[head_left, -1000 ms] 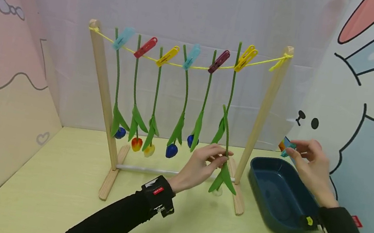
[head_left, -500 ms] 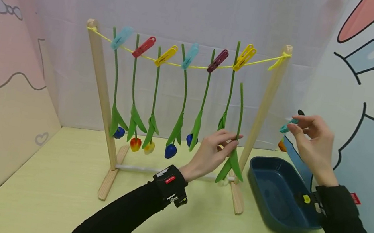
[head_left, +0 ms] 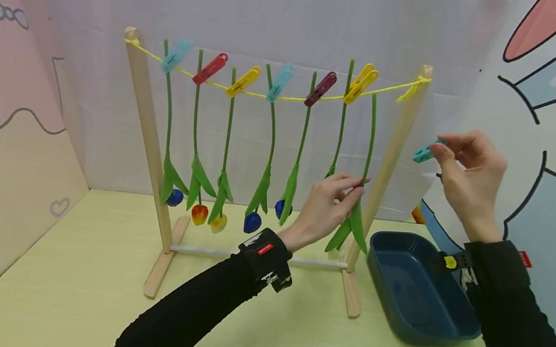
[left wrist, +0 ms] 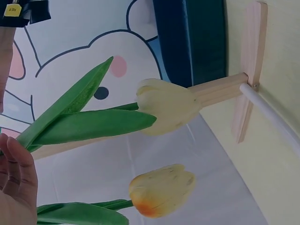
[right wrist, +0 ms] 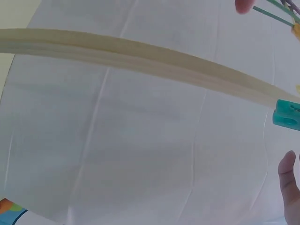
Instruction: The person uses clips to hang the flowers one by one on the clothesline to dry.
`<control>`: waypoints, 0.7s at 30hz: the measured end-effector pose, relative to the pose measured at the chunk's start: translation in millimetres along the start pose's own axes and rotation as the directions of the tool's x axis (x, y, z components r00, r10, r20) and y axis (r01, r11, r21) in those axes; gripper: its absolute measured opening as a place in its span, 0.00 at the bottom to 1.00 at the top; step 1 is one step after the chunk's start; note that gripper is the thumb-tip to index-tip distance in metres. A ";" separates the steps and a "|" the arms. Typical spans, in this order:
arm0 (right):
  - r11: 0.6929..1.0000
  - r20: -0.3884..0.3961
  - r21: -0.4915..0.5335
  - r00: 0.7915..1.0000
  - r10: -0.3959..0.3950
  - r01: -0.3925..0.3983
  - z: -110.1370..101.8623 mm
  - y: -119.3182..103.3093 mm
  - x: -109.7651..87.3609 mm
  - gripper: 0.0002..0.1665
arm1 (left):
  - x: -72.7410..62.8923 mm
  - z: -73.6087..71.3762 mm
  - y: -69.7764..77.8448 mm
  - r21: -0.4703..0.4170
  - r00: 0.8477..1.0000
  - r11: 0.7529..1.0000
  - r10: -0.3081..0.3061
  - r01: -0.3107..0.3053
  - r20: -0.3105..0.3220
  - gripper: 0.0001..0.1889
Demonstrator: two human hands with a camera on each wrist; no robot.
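Observation:
My left hand (head_left: 325,207) pinches the green stem of a white tulip (left wrist: 168,107), which hangs bloom down near the right post; in the head view its bloom is mostly hidden by leaves. The stem's tip reaches close to the yellow line (head_left: 296,100). Right of the post, my right hand (head_left: 474,179) pinches a teal clothespin (head_left: 425,152) between thumb and fingers, apart from the line. Several tulips hang from the line by coloured clothespins, the nearest by a yellow clothespin (head_left: 361,84). Behind my left hand, that one's yellow-orange bloom (left wrist: 161,191) shows in the left wrist view.
The line is tied between two wooden posts, the right post (head_left: 394,155) standing between my hands. A white rod (head_left: 212,253) joins their feet. On the table at right stands a dark blue basin (head_left: 399,302), under my right forearm. Printed panels and white cloth surround the table.
My left hand has raised the white tulip up and to the right, bringing its stem tip near the line. My right hand has lifted the teal clothespin from above the basin, slightly leftward.

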State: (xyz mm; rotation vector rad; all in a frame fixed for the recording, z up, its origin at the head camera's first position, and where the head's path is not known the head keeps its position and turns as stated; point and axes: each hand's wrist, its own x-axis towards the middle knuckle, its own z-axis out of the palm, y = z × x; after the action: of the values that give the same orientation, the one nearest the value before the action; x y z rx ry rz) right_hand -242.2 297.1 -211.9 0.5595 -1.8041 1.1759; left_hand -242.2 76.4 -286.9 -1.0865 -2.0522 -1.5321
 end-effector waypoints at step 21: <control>0.968 -0.145 0.249 0.989 0.000 0.036 24.4 -41.4 66.7 0.04 | 28.5 -4.6 9.0 -0.019 0.996 0.996 -0.087 0.086 -0.018 0.18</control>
State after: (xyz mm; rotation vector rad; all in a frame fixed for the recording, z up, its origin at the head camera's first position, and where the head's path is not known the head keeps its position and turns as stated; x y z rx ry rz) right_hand -255.6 262.9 -138.4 0.6175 -1.5350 1.4071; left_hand -254.4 83.5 -260.2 -0.9983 -2.1021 -1.5988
